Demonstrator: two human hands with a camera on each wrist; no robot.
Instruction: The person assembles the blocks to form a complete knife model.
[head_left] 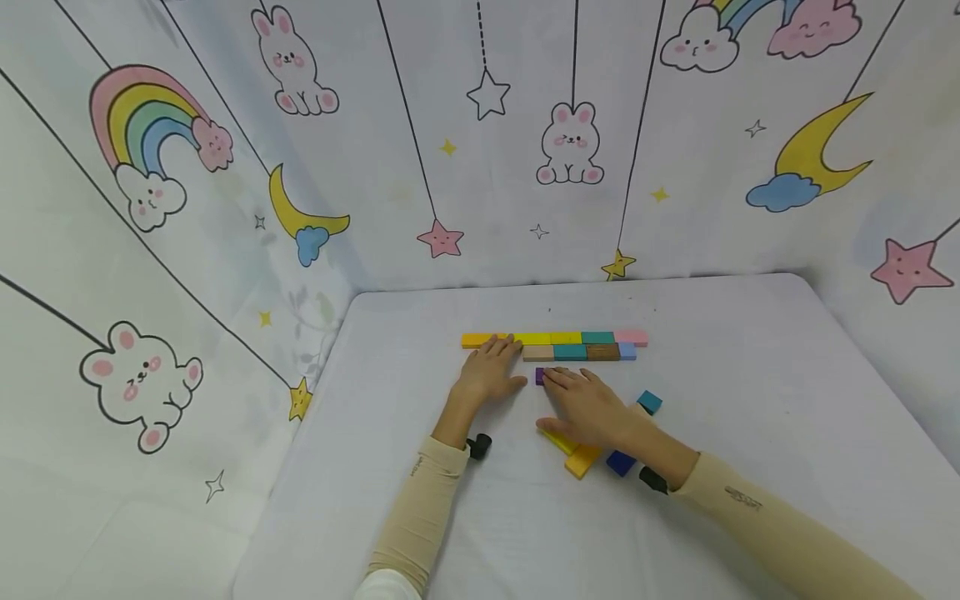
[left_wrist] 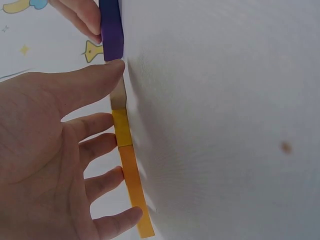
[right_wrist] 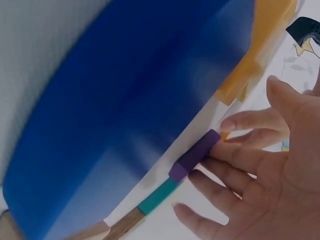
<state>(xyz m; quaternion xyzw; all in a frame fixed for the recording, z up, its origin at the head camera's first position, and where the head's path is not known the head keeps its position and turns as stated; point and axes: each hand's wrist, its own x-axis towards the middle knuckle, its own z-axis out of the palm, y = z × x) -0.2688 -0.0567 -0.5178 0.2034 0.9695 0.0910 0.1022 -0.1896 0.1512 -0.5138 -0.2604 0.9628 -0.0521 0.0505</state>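
Note:
Two joined rows of coloured wooden blocks lie on the table; the far row includes a yellow block (head_left: 532,339) and the near row a brown block (head_left: 602,352). My left hand (head_left: 490,371) rests at the left end, its spread fingertips touching the orange block (left_wrist: 136,190) and the yellow one beside it. Just in front of the near row is a purple block (right_wrist: 195,156). My right hand (head_left: 592,408) touches it with nearly straight fingers, the thumb held apart. In the head view the right hand hides part of the purple block.
Loose blocks lie under and around the right forearm: an orange block (head_left: 582,461), a dark blue block (head_left: 621,462) and a teal block (head_left: 650,402). A large blurred blue block (right_wrist: 130,100) fills much of the right wrist view. Patterned cloth walls (head_left: 510,242) stand behind the table.

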